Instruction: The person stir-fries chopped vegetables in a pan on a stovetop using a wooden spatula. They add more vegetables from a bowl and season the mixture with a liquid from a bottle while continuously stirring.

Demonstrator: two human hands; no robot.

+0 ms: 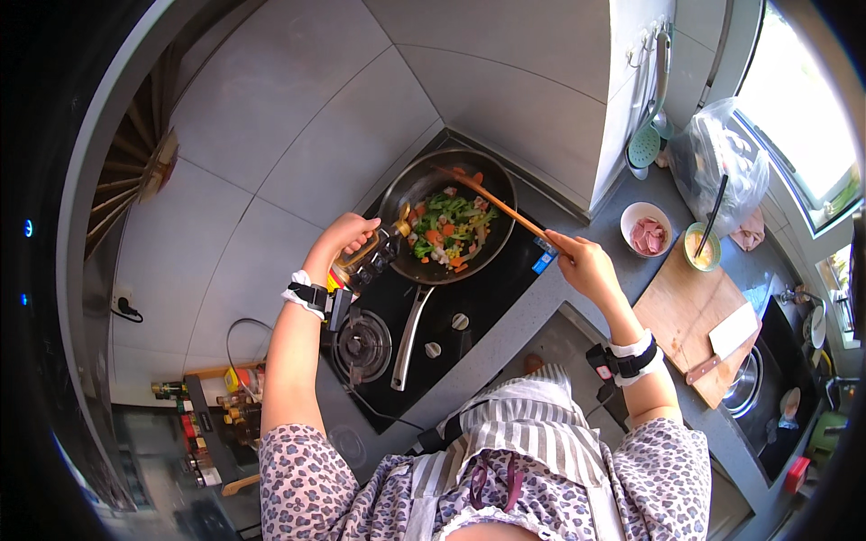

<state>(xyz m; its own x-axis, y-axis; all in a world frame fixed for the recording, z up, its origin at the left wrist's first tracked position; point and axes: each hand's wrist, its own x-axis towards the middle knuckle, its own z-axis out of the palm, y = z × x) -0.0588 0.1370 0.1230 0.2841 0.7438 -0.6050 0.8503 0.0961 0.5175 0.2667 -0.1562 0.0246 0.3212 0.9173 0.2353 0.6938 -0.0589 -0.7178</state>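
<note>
My left hand point(350, 233) grips the handle of a dark sauce bottle point(373, 255). The bottle is tipped, its yellowish neck over the left rim of a frying pan point(502, 250). Whether liquid flows from it I cannot tell. In my right hand point(583, 262) is the handle of a wooden spatula point(497, 203), whose far end rests inside the pan near its back wall. Mixed vegetables point(443, 226) lie in the pan: green pieces, orange carrot slices, yellow corn and some pale bits. The pan's steel handle point(411, 341) points toward me.
The pan stands on a black gas hob point(484, 324) beside a bare burner point(362, 345). At right, a cleaver point(734, 331) lies on a wooden cutting board point(666, 304), near a bowl of sliced meat point(646, 230) and a bowl with chopsticks point(702, 247). A seasoning rack point(206, 412) stands at lower left.
</note>
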